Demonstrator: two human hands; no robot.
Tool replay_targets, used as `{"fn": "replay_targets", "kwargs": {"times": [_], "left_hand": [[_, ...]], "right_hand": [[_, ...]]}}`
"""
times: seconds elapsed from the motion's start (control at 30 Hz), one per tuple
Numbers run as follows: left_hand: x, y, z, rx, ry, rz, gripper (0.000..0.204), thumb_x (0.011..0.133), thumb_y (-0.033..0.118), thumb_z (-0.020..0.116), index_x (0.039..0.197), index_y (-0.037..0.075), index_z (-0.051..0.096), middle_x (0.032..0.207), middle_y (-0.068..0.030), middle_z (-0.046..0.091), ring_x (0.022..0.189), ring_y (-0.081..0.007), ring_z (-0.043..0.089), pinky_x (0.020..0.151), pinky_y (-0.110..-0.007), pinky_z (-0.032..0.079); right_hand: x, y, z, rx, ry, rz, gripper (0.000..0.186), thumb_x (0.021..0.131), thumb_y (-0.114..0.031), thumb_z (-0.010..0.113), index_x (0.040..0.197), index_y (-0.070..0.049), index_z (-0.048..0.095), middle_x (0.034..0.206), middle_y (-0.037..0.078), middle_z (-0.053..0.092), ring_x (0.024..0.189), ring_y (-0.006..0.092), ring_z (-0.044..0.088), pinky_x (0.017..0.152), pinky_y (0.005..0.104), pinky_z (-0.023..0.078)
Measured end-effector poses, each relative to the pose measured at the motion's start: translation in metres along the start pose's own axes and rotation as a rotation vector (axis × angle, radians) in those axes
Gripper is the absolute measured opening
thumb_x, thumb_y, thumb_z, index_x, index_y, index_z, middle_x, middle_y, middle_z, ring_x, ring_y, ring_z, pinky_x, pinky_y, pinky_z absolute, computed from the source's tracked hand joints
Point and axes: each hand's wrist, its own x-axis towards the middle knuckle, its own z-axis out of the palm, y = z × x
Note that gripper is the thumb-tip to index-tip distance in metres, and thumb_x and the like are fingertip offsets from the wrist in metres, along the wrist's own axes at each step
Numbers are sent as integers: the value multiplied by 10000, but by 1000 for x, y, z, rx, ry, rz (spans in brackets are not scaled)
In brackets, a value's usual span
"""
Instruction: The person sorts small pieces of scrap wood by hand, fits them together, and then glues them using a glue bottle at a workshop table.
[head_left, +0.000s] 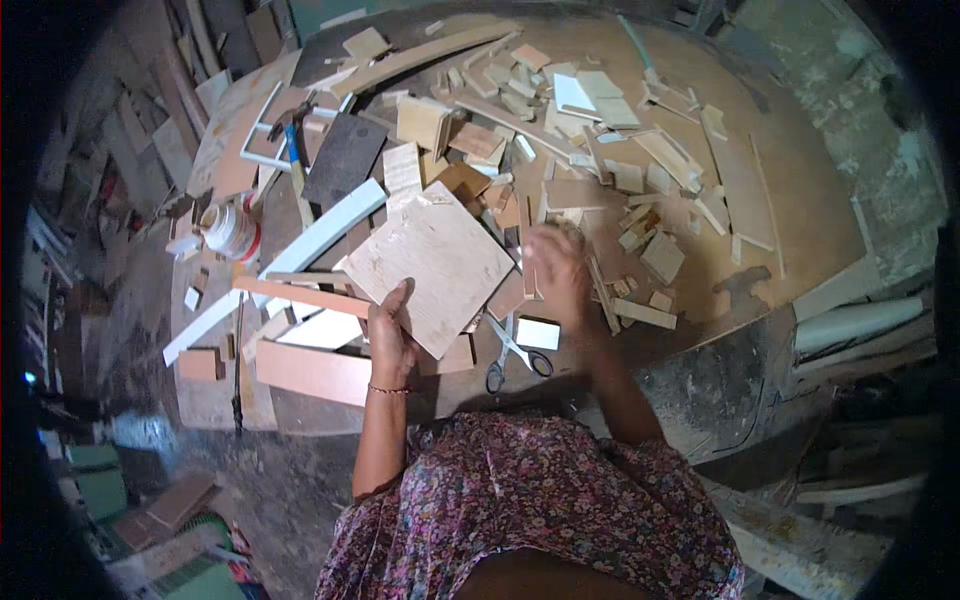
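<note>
Left hand (388, 335): closed on the near left edge of the board, thumb pressed on the top face, the other fingers mostly hidden beneath; a thin bracelet (388, 389) circles the wrist.
Square board (430, 265): pale wood, in the left hand's grip over the middle of the clutter, one corner pointing toward the person.
Right hand (555, 265): blurred, to the right of the board, above the wood scraps; fingers look bent, but I cannot tell whether they pinch anything.
Scissors (515, 347): lying with blades parted, dark handles toward the person, between the two forearms.
White block (538, 334): just right of the scissors.
Orange strip (300, 295): left of the left hand, one end near it.
Pink board (312, 370): nearer the person, left of the left wrist.
White strip (330, 225): slanting away, left of the square board.
Jar (232, 232): white with some red, farther left.
Dark panel (345, 160): beyond the white strip.
Hammer (293, 145): blue on its handle, just left of the dark panel.
Wood scraps (660, 257): small pieces heaped to the right and beyond.
Table (820, 220): brown top under it all.
</note>
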Motion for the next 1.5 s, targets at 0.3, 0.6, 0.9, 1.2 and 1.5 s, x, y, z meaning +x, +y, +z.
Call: {"fn": "replay_targets", "kwargs": {"times": [0.3,0.6,0.9,1.2,1.5], "left_hand": [[9,-50,44,164,-195,-87,394,813,128,559,1138,-59,433,1065,-109,531,945,-189,527,831,-316,421],[33,-109,87,339,-484,-477,444,771,195,620,1102,-54,460,1033,-130,540,923,-197,536,773,-312,457],[-7,-162,122,432,-755,-730,344,831,203,532,1107,3,485,988,-78,566,869,-171,555,760,-281,446],[-41,-201,128,603,-1252,-551,385,813,172,561,1144,10,448,1025,-40,542,936,-118,496,811,-265,401],[-71,-190,142,608,-1410,-491,619,778,62,544,1312,27,233,1227,-78,401,1097,-146,388,927,-279,310]], "right_hand": [[40,82,-24,-387,10,16,317,736,-21,516,1053,-7,523,1028,141,546,978,264,498,870,351,369],[-65,65,-95,751,462,648,326,845,-200,508,1118,-21,516,988,41,553,878,127,502,781,255,396],[-174,26,-138,537,892,753,385,819,-43,501,1197,-7,438,987,54,563,871,131,515,793,239,392],[-241,-14,-158,441,1105,864,436,801,-18,525,1225,-44,425,576,-90,356,492,9,268,432,175,197],[-252,-31,-168,198,1119,957,364,789,-117,599,1136,-48,518,604,-74,361,498,25,292,440,182,233]]}}
